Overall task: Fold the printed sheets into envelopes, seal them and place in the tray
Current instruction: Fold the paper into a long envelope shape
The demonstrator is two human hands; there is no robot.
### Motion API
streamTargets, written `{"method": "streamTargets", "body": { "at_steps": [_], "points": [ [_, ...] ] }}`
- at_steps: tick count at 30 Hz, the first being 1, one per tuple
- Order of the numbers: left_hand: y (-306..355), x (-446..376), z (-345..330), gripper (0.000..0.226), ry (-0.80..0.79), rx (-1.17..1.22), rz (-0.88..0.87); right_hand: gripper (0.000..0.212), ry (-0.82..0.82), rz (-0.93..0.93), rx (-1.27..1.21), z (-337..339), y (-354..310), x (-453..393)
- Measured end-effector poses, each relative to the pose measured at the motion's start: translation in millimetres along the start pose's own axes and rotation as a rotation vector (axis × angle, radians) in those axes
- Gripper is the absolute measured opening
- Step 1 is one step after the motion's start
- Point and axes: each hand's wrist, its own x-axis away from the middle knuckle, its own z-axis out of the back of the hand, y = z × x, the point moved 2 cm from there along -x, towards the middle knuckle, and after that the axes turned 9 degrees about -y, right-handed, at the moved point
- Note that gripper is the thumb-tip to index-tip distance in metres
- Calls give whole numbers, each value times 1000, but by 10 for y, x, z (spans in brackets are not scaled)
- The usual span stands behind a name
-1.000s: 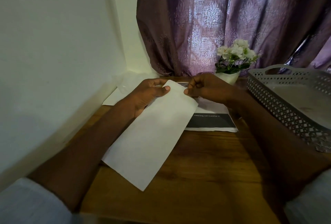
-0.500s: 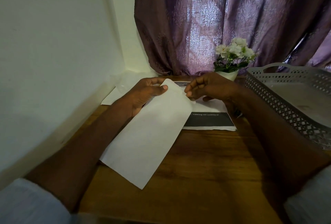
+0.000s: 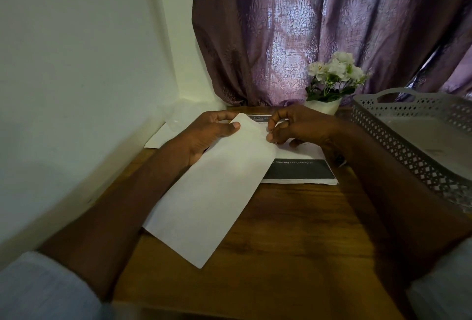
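Envelope (image 3: 212,192) slanted over table (image 3: 293,243), far end raised. Left hand (image 3: 209,133) clamped on far-left edge; right hand (image 3: 296,128) pinching far-right corner. Likely light, floppy, creasable: grip edges, not middle

Matt paper envelope (image 3: 212,192), glossy wooden table (image 3: 281,255)

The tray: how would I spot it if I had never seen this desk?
Start at the purple curtain behind the wooden desk. The tray sits on the desk's right side, past the flower pot. It is the only grey thing there, with perforated walls and a handle cut-out.
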Motion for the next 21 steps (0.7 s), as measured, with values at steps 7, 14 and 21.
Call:
{"method": "streamTargets", "body": {
  "at_steps": [7, 14, 21],
  "points": [
    [-30, -20, 19, 40, 1, 26, -17, 27, -6, 8, 27, 18, -10, -17],
    [-26, -19, 12, 38, -7, 36, -41, 23, -19, 8, 42, 8, -13, -14],
    [-93, -72, 24, 38, -33, 90, -36, 9, 20, 3, 63, 15, 19, -9]
  ]
}}
